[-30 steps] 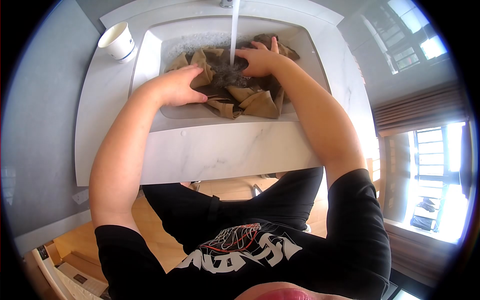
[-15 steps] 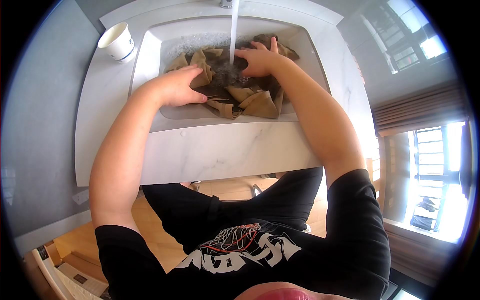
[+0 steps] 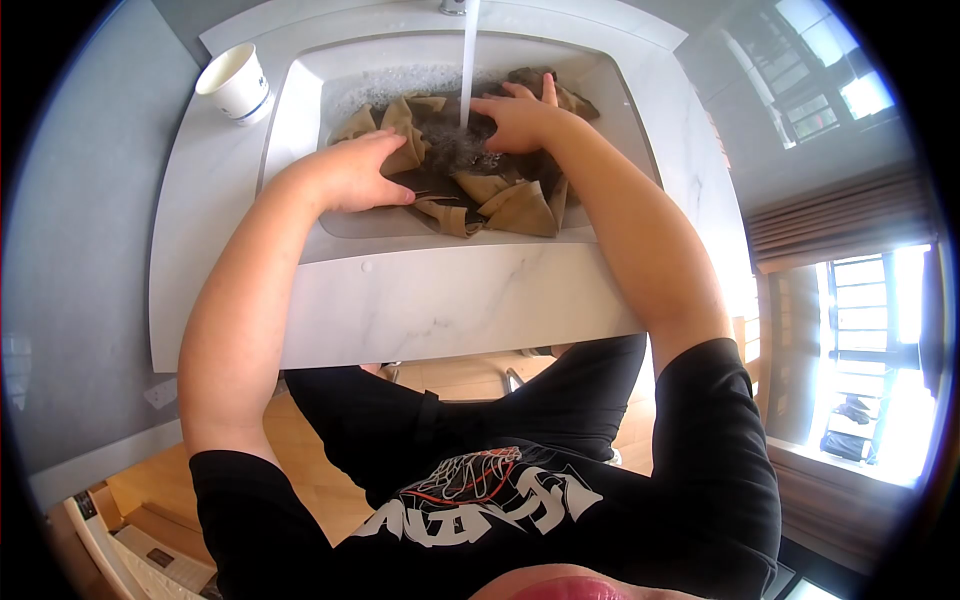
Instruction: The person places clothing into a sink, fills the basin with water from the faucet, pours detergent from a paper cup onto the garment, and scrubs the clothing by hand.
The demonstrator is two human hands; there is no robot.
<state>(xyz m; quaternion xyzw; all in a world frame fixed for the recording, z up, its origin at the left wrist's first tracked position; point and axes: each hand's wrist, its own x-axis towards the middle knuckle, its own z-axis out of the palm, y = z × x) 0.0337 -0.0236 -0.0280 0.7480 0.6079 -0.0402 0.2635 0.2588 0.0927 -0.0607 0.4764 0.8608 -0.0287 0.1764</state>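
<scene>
Brown cloth (image 3: 518, 207) lies bunched and wet in the white sink (image 3: 300, 115), partly under water. A stream of water (image 3: 469, 70) falls from the faucet (image 3: 453, 7) between my hands. On the left side of the cloth rests my left hand (image 3: 365, 175), its thumb and fingers spread apart. My right hand (image 3: 520, 118) lies on the cloth just right of the stream, fingers spread and one finger raised. Neither hand is closed on the cloth. Bubbles float near the back left of the basin.
A white paper cup (image 3: 234, 84) stands on the counter (image 3: 215, 190) left of the sink. The counter's front edge lies below my forearms. A grey wall is on the left, a bright window (image 3: 865, 350) with a curtain on the right.
The water splashes and ripples differently around the stream. Both hands and the cloth stay practically where they were.
</scene>
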